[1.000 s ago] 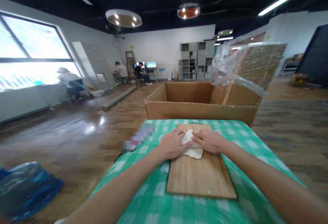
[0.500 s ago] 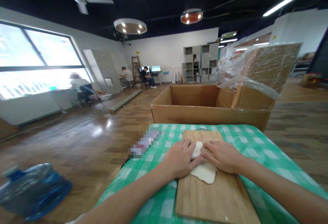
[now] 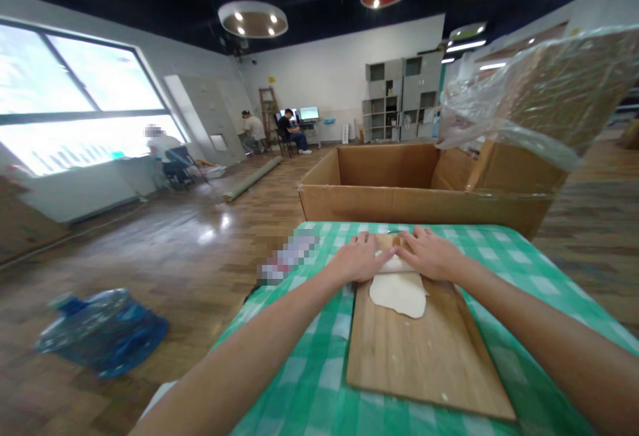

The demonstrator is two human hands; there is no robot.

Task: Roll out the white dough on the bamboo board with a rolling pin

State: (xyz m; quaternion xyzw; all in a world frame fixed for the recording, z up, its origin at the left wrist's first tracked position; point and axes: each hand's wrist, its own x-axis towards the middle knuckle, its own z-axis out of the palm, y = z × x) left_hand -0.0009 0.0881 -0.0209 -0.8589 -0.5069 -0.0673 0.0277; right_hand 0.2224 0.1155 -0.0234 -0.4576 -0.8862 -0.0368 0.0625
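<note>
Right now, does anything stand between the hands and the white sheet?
A pale roll, pin or dough unclear, lies under the left hand and right hand at the far end of the sheet; nothing visible blocks its nearer part.

Room to pass over nr end of board (image 3: 424, 363) — lg box (image 3: 419, 203) blocks way beyond tbl (image 3: 492, 239).

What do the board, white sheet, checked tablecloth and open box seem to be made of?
Board: wood or bamboo, smooth-looking; brown with faint lengthwise grain.
White sheet: probably dough, matt; thin with an irregular edge.
Tablecloth: perhaps plastic, slightly glossy; it shows a faint sheen, though fabric isn't ruled out.
Box: apparently cardboard, dull; plain brown with thin, flat walls.
</note>
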